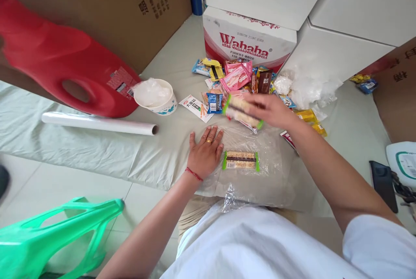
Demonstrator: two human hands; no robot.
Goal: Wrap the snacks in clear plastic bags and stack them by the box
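My left hand [205, 153] lies flat with its fingers spread, on the left edge of a sheet of clear plastic film [269, 183]. On that film, to the right of the hand, rests a wrapped snack bar [241, 160] with green ends and a dark middle band. My right hand [266, 108] is above the far side of the film, its fingers closed on a second green-ended snack bar [242, 112], slightly blurred. Just beyond it sits a pile of packaged snacks, with a pink packet [238, 77] on top and a small blue packet [214, 103] at its left.
A film roll [100, 124], a paper cup [167, 105] with crumpled plastic and a large red jug [81, 53] stand left. Behind the snacks is a Wahaha carton [250, 36]. Clear plastic bags [312, 86] lie right. A green stool [65, 227] is lower left.
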